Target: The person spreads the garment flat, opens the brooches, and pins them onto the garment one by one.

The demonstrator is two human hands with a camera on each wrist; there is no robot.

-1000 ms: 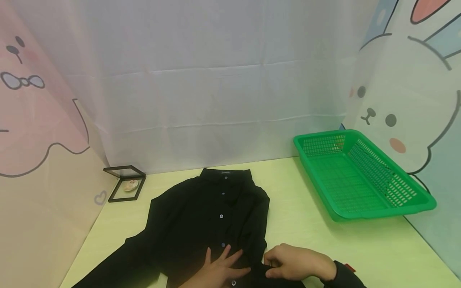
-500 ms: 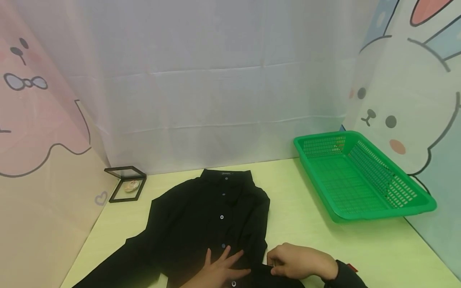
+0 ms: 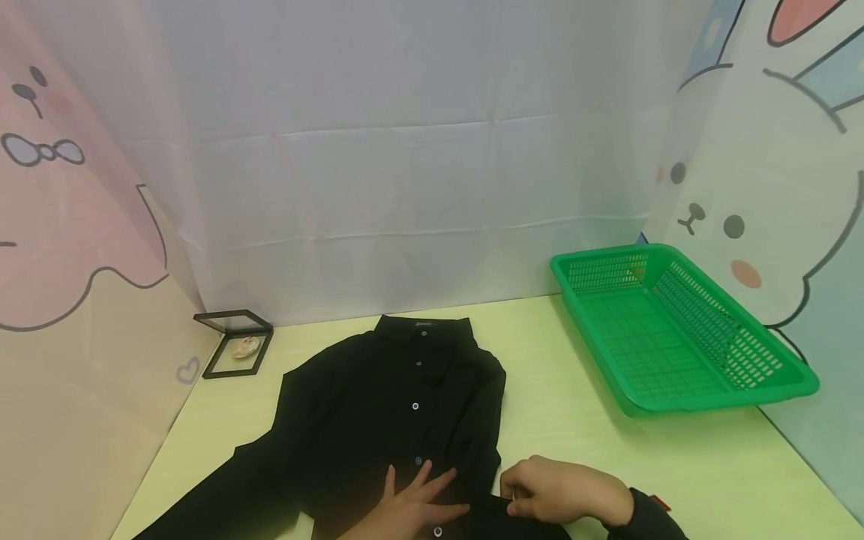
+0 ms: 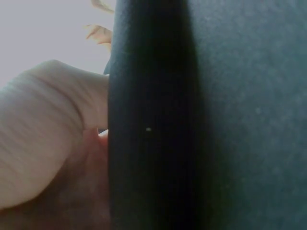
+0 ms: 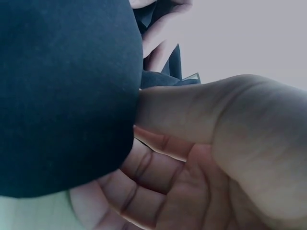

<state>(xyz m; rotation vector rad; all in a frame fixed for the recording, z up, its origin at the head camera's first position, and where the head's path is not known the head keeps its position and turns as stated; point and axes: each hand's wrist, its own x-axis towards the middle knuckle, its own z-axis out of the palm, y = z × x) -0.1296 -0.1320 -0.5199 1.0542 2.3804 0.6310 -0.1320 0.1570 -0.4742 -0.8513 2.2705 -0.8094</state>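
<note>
one black shirt (image 3: 358, 427) lies front up along the middle of the pale yellow table (image 3: 540, 352), collar (image 3: 424, 328) at the far end, a line of small buttons (image 3: 415, 406) running down towards the near edge. its left-side sleeve (image 3: 223, 491) slants out to the near left. the person's left hand (image 3: 412, 511) rests on the shirt's lower front, fingers spread wide and gripping nothing. just to its right, the right hand (image 3: 560, 491) pinches black cloth at the shirt's near right edge, thumb against curled fingers. well apart, at the far right, sits a green basket (image 3: 604, 367) with slotted sides. at the far left stands a dark-framed case (image 3: 263, 351), lid raised, a small round pale object (image 3: 245, 347) inside it. behind everything hangs a whitish curtain (image 3: 378, 187), and a cartoon rabbit (image 3: 763, 180) covers the right side.
</note>
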